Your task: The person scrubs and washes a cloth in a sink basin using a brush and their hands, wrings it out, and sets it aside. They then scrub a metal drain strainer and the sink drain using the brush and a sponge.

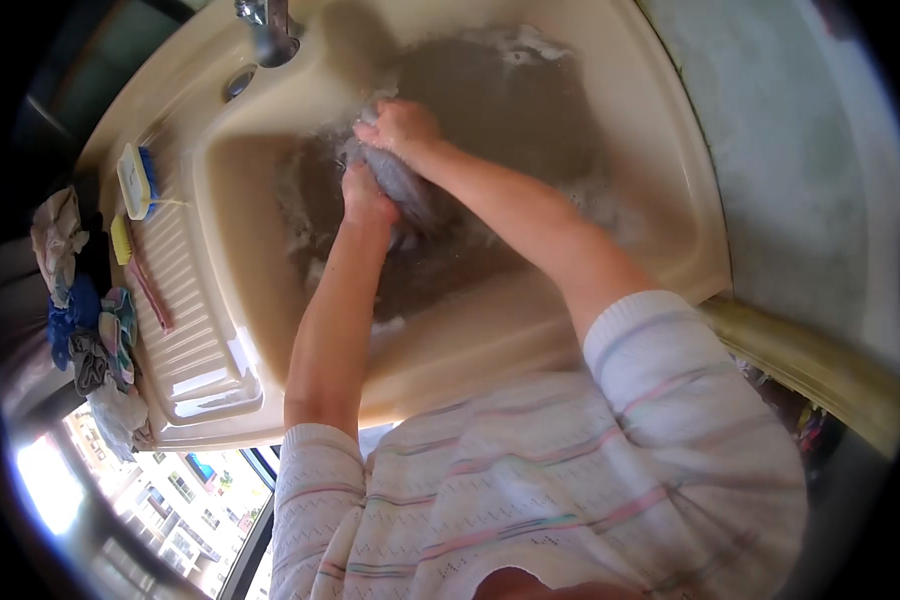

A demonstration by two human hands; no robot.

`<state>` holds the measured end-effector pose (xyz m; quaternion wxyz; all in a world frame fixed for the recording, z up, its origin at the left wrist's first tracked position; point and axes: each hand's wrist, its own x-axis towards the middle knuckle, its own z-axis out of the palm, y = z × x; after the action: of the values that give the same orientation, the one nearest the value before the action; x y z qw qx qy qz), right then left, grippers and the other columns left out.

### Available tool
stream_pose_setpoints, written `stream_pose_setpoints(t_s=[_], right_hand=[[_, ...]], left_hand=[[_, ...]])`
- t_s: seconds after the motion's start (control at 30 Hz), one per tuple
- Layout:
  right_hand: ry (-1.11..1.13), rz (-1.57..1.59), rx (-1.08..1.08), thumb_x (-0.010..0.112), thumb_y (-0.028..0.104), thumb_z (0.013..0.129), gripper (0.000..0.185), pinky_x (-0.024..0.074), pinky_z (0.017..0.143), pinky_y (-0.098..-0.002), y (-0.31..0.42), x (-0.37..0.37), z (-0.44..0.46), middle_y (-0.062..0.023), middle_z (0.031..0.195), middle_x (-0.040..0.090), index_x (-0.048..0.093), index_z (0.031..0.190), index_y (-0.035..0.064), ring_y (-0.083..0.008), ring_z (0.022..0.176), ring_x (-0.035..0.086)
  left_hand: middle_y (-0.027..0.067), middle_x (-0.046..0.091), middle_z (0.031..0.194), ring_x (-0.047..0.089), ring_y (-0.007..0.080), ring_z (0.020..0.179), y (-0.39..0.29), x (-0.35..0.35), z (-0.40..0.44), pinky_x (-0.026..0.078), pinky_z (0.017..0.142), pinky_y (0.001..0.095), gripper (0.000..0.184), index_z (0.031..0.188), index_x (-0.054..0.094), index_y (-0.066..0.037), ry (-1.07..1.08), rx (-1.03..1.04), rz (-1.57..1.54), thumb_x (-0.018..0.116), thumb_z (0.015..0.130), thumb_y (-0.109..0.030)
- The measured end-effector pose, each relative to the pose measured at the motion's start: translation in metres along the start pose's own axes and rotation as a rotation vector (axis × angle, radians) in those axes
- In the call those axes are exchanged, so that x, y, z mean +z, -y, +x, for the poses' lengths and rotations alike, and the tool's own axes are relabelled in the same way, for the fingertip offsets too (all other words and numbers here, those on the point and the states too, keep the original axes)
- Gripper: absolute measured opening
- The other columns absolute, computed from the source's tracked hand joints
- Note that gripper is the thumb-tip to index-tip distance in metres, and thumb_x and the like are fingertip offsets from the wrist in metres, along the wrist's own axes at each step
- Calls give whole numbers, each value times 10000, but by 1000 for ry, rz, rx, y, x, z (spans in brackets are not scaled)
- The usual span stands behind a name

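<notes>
Both hands are closed on a wet grey cloth [398, 178] at the left-middle of the sink basin [245, 215]. My right hand [404, 126] grips its upper end, fingers bent around the fabric. Just below, my left hand [368, 194] holds the cloth from the near left side. The cloth's lower part hangs toward the murky grey-brown water [510, 140] and looks blurred there. Patches of foam float on the water around it.
A metal faucet [273, 38] stands at the back left. On the ridged washboard [195, 335] side lie a white-and-blue object [133, 182] and a yellow-headed brush [122, 240] with a pinkish handle. Crumpled clothes [88, 355] lie along the left edge.
</notes>
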<state>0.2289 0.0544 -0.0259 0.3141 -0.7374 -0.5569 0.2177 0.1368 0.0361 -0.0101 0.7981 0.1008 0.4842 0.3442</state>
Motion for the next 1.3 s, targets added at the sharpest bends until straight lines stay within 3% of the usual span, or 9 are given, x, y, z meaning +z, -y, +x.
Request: stream_pose_setpoints(t_s=[0.17, 0.2, 0.27, 0.3, 0.47, 0.7, 0.93, 1.1, 1.3], right_hand=[[-39, 9, 85, 566, 449, 709, 399, 472, 712, -415, -2, -6, -12, -173, 848, 605, 621, 815, 69, -328, 818, 596], [-22, 28, 113, 558, 467, 715, 421, 470, 721, -414, -10, -5, -13, -177, 861, 603, 619, 823, 64, -328, 827, 594], [16, 73, 169, 541, 502, 728, 467, 465, 739, -411, -27, -5, -19, -186, 888, 601, 616, 839, 55, -327, 845, 590], [36, 100, 185, 533, 520, 734, 490, 462, 748, -409, -32, -5, -18, -191, 902, 600, 615, 847, 51, -327, 854, 587], [129, -177, 293, 503, 704, 669, 767, 454, 796, -395, -90, -69, 12, -229, 975, 584, 580, 976, 6, -343, 930, 564], [390, -220, 22, 718, 399, 586, 640, 426, 860, -369, -130, -72, -30, -229, 1040, 562, 537, 1085, 40, -324, 1001, 540], [289, 801, 476, 711, 136, 664, 434, 479, 715, -301, -113, -115, -33, -84, 921, 629, 568, 1057, 22, -160, 843, 592], [192, 308, -108, 692, 295, 664, 304, 481, 681, -323, -31, -21, -51, -130, 957, 599, 643, 880, 87, -244, 762, 604], [-200, 55, -330, 649, 370, 656, 278, 481, 647, -402, 35, 3, -62, -136, 847, 590, 612, 688, 96, -317, 739, 593]], left_hand=[[91, 533, 1061, 513, 256, 1008, 15, -72, 75, 420, 865, 379, 348, 1067, 516, -66, 899, 44, -273, 335, 874, -292], [82, 534, 1005, 518, 243, 996, 36, -38, 38, 426, 851, 363, 343, 1037, 518, -67, 978, 542, -543, 351, 864, -312], [97, 546, 1014, 529, 247, 977, 15, -65, 60, 435, 834, 361, 359, 1051, 517, -61, 883, 75, -94, 345, 873, -322], [120, 559, 1027, 541, 255, 956, 11, -18, 18, 442, 826, 367, 370, 1069, 512, -40, 90, 8, 38, 351, 882, -315], [110, 577, 1054, 563, 229, 957, -15, -9, 23, 459, 832, 388, 457, 1132, 499, -14, 225, -204, 266, 572, 816, -336], [158, 520, 1159, 532, 254, 1011, -6, -34, 22, 444, 852, 338, 776, 1299, 335, -17, 107, 536, 1722, 704, 618, -65], [97, 508, 1175, 497, 202, 1057, -43, -72, 33, 400, 902, 340, 622, 1292, 368, -50, 256, -24, 492, 627, 733, -127], [94, 520, 1158, 488, 233, 1067, -18, -29, 17, 368, 931, 363, 651, 1192, 463, -45, 277, -59, 135, 520, 789, -554], [57, 464, 1209, 422, 193, 1123, -1, -44, 17, 354, 936, 350, 373, 1193, 440, -135, 356, 205, 342, 408, 878, -334]])
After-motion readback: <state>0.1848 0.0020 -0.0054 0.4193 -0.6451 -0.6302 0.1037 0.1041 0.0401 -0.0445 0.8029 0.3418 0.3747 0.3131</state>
